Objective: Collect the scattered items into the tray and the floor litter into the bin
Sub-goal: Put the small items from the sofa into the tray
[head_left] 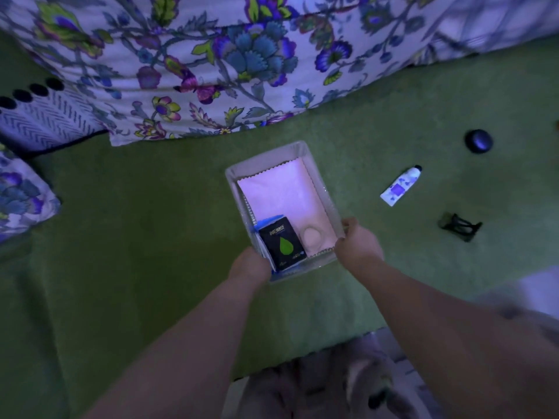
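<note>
The tray (266,160), gripped at its 2 near corners by the left hand (249,266) and right hand (358,244), seems steadied for the tube (400,186) and clip (459,226) to its right.

Blurred clutter (332,385), cut by bottom edge.

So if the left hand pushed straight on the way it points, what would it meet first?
Probably the black packet with a green leaf, lying in the translucent plastic tray the left hand grips.
</note>
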Tool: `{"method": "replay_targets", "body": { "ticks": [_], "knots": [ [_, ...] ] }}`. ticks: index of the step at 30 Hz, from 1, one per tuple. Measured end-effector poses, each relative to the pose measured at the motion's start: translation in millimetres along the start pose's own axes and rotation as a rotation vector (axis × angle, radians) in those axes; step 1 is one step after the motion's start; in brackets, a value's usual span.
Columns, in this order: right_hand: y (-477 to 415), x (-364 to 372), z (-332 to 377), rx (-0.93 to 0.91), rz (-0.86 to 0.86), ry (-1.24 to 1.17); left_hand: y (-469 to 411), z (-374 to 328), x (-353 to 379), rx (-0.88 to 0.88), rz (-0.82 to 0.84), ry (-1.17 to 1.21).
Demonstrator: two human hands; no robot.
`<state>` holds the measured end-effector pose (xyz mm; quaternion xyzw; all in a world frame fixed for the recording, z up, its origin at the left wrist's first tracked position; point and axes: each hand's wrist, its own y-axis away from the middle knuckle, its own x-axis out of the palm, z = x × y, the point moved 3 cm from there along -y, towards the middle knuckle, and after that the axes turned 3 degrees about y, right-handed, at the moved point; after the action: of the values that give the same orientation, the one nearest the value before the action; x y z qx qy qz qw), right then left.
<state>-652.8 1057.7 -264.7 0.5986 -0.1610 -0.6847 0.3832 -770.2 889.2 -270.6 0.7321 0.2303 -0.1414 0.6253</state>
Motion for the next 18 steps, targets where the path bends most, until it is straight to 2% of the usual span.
{"method": "replay_targets", "body": {
  "ticks": [6,12,15,18],
  "knots": [
    [-28.2,-31.3,-33.7,-0.026,0.029,-0.045,6.4,-52.9,22.5,-0.017,-0.054,0.05],
    [-68.6,-79.5,-70.3,-0.172,0.077,0.008,17.0,-105.5,57.8,-0.118,-0.131,0.119],
    [-85.1,-101.1,-93.5,-0.227,0.102,0.106,35.9,-139.8,68.2,-0.118,-0.304,0.075],
    [-94.8,-122.7,-123.2,-0.183,0.066,0.154,53.3,-179.6,77.8,0.052,-0.489,-0.075]
  ]
}}
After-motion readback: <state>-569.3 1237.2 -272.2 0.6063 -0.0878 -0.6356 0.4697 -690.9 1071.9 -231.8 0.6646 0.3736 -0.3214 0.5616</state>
